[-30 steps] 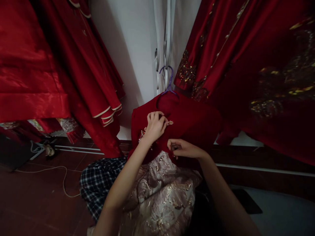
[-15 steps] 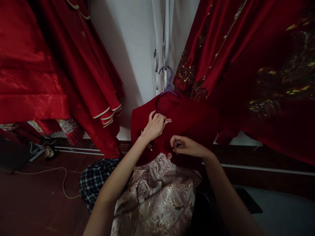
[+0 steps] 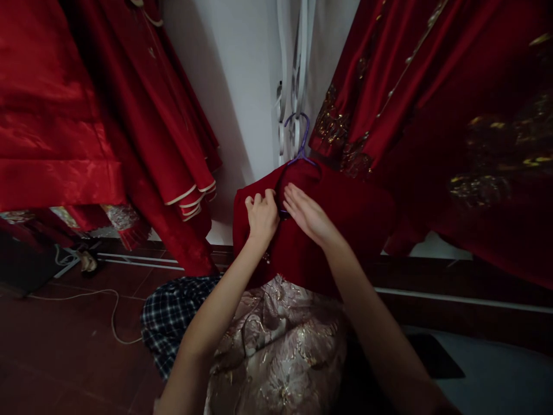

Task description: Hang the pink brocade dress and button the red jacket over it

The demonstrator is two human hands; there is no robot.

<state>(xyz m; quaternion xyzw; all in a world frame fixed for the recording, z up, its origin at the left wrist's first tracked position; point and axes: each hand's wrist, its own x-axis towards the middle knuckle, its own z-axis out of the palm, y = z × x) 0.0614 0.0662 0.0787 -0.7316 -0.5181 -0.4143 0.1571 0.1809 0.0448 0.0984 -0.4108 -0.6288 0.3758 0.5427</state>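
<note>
A dark red jacket (image 3: 358,210) hangs in front of me on a purple hanger (image 3: 303,138). My left hand (image 3: 264,216) is at the jacket's left front beside the neckline, its fingers curled closed on the cloth. Across the neck opening, my right hand (image 3: 307,214) lies with fingers stretched out and fairly flat, the fingertips at the collar edge. A small beaded ornament (image 3: 266,257) shows on the front below my left wrist. Pale pink brocade cloth (image 3: 280,346) with gold flowers spreads beneath the jacket.
Red garments (image 3: 56,115) hang on the left, and gold-embroidered red garments (image 3: 371,86) on the right. A white metal frame (image 3: 281,57) holds the hanger against the wall. Dark plaid cloth (image 3: 173,314) and a pale cable (image 3: 114,323) are at lower left.
My right hand has risen from the lower front to the neckline, its fingers straightening. My left hand has shifted slightly left, away from the beaded piece near the collar. The view has tilted slightly.
</note>
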